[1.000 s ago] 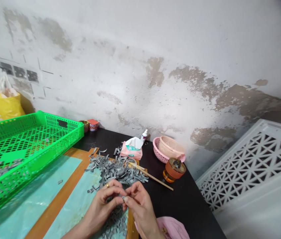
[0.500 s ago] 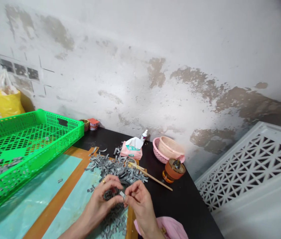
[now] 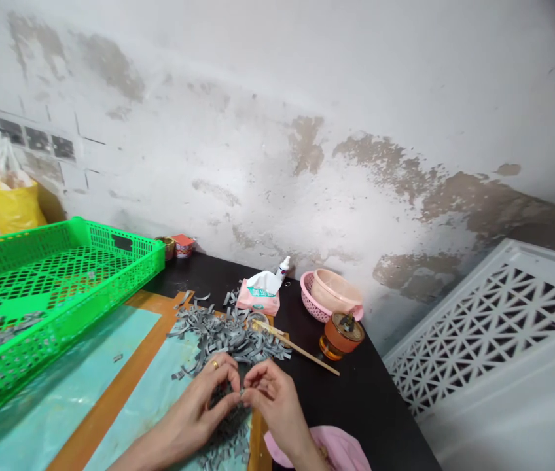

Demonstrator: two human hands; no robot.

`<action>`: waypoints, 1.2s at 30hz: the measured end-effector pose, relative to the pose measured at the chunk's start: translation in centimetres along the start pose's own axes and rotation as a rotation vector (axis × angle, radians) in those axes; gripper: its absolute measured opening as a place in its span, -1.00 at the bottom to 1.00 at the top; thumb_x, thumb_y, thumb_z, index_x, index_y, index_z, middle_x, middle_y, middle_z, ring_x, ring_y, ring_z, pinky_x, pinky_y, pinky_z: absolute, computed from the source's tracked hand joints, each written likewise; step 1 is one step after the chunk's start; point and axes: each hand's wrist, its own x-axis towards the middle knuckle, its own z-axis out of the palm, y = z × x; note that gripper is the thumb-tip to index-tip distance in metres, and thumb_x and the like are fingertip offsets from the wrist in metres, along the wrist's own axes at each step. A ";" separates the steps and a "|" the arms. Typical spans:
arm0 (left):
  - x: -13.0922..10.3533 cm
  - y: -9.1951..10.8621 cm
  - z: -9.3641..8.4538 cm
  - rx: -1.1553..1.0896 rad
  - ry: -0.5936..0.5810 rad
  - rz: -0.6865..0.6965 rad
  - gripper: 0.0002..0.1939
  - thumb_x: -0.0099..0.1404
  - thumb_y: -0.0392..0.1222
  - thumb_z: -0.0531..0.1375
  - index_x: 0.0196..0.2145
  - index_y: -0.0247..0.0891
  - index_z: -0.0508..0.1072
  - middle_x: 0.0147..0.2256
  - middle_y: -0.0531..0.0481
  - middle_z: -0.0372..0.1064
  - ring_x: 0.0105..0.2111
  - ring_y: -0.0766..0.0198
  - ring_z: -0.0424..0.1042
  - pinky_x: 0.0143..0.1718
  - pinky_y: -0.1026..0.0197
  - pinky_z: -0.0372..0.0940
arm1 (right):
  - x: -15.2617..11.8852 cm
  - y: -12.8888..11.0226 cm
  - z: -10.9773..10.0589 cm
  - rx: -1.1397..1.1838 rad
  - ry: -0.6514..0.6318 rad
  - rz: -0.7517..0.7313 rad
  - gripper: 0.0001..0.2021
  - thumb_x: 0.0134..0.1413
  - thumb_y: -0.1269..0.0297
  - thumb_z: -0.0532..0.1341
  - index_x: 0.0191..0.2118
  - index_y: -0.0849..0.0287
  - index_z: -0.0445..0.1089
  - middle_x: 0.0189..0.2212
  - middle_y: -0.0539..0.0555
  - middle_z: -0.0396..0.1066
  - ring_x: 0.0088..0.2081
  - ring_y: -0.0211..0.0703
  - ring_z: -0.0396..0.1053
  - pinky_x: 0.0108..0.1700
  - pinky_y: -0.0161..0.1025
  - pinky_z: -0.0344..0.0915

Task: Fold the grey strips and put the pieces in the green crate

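Over a heap of grey strips [image 3: 238, 335], my left hand [image 3: 203, 402] and my right hand [image 3: 277, 405] meet at the fingertips. Thumb and fingers of each hand are pinched around a small grey strip [image 3: 242, 392], mostly hidden by the fingertips. A ring circles one finger of my left hand. Below the hands, short folded grey pieces [image 3: 228, 448] lie on a teal plastic-covered board [image 3: 135, 405] edged with brown tape. A wooden-handled brush [image 3: 307, 353] rests across the heap's right side, beside a small round dish of glue-like paste [image 3: 258, 319].
A green plastic crate [image 3: 110, 278] with grey pieces inside takes up the left. Behind the heap are a tissue pack [image 3: 259, 301] and a white bottle [image 3: 283, 267]. Pink baskets [image 3: 334, 292] and an amber jar [image 3: 341, 335] stand right. A pink cloth [image 3: 341, 448] lies near my right wrist.
My fingertips have drawn closer together, and the grey strip, visible between them before, is now mostly covered. Both hands sit slightly lower. The view has shifted a little.
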 end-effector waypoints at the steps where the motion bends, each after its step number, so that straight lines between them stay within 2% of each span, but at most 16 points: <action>1: -0.1 0.1 0.0 0.016 -0.004 0.021 -0.83 0.37 -0.14 0.07 -0.36 -0.20 0.35 -0.21 -0.07 0.30 -0.14 0.11 0.29 -0.07 0.12 0.22 | 0.0 0.0 -0.1 0.016 -0.034 0.030 -0.73 -0.17 0.21 0.44 -0.41 0.22 0.39 -0.51 -0.02 0.43 -0.50 -0.27 0.37 -0.41 -0.33 0.30; 4: -0.2 0.2 0.0 0.049 -0.024 0.054 -0.83 0.40 -0.15 0.02 -0.33 -0.19 0.32 -0.20 -0.07 0.28 -0.14 0.11 0.27 -0.07 0.12 0.22 | 0.1 0.2 -0.2 0.040 -0.075 0.095 -0.63 -0.19 0.04 0.44 -0.45 0.25 0.38 -0.59 0.00 0.42 -0.58 -0.26 0.36 -0.48 -0.31 0.32; 7: -0.3 0.1 0.1 0.029 -0.006 0.045 -0.81 0.41 -0.15 -0.01 -0.34 -0.18 0.31 -0.22 -0.05 0.26 -0.16 0.13 0.26 -0.08 0.14 0.21 | 0.1 0.1 -0.5 0.020 -0.045 0.094 -0.60 -0.27 0.03 0.47 -0.48 0.27 0.41 -0.64 0.00 0.41 -0.58 -0.28 0.35 -0.47 -0.32 0.33; 10: -0.2 0.0 0.2 -0.006 0.032 0.033 -0.81 0.41 -0.14 -0.01 -0.35 -0.18 0.30 -0.23 -0.04 0.26 -0.17 0.13 0.26 -0.09 0.14 0.20 | 0.2 -0.1 -0.6 0.019 -0.053 0.096 -0.61 -0.25 0.03 0.47 -0.45 0.28 0.46 -0.65 0.01 0.41 -0.58 -0.29 0.34 -0.47 -0.33 0.33; 14: 0.0 -0.6 0.3 -0.057 0.030 -0.029 -0.80 0.42 -0.12 -0.02 -0.37 -0.18 0.26 -0.27 -0.02 0.24 -0.21 0.15 0.26 -0.13 0.14 0.20 | 0.3 -0.2 -0.6 0.019 -0.086 0.047 -0.63 -0.17 0.05 0.43 -0.32 0.27 0.56 -0.48 0.06 0.45 -0.50 -0.25 0.41 -0.39 -0.28 0.40; 17: 0.1 -1.1 0.5 -0.108 0.058 -0.063 -0.80 0.41 -0.11 0.00 -0.38 -0.18 0.25 -0.30 -0.01 0.22 -0.26 0.16 0.26 -0.18 0.14 0.18 | 0.3 0.3 -0.5 -0.008 -0.058 -0.029 -0.67 -0.12 0.05 0.41 -0.32 0.23 0.59 -0.38 0.07 0.43 -0.47 -0.22 0.44 -0.38 -0.27 0.41; 21: 0.3 -1.4 0.9 -0.179 0.071 -0.076 -0.79 0.40 -0.10 0.02 -0.39 -0.18 0.26 -0.32 0.00 0.21 -0.28 0.17 0.25 -0.22 0.15 0.16 | 0.3 1.0 -0.3 -0.063 0.019 -0.075 -0.69 -0.06 0.03 0.37 -0.37 0.23 0.56 -0.50 0.03 0.40 -0.54 -0.25 0.39 -0.48 -0.31 0.37; 26: 0.4 -1.1 0.8 -0.198 0.083 -0.065 -0.80 0.39 -0.11 0.04 -0.39 -0.19 0.27 -0.32 0.01 0.21 -0.28 0.18 0.25 -0.21 0.16 0.16 | 0.2 0.9 0.0 -0.059 0.092 -0.052 -0.70 -0.12 0.06 0.40 -0.42 0.24 0.53 -0.60 -0.02 0.37 -0.56 -0.26 0.35 -0.50 -0.34 0.33; 33: 0.4 -1.2 0.8 -0.325 0.092 -0.060 -0.82 0.38 -0.10 0.08 -0.37 -0.18 0.29 -0.27 -0.01 0.26 -0.22 0.19 0.29 -0.15 0.15 0.20 | 0.2 0.6 0.1 -0.046 0.098 -0.021 -0.77 -0.15 0.16 0.41 -0.47 0.25 0.52 -0.64 -0.04 0.36 -0.59 -0.29 0.31 -0.51 -0.36 0.29; 36: 0.6 -1.5 1.2 -0.450 0.102 -0.111 -0.83 0.34 -0.05 0.15 -0.32 -0.17 0.30 -0.37 0.04 0.28 -0.34 0.23 0.32 -0.28 0.19 0.23 | 0.3 0.8 0.2 -0.047 0.081 -0.039 -0.80 -0.15 0.20 0.41 -0.49 0.25 0.53 -0.61 -0.03 0.37 -0.59 -0.28 0.32 -0.51 -0.36 0.29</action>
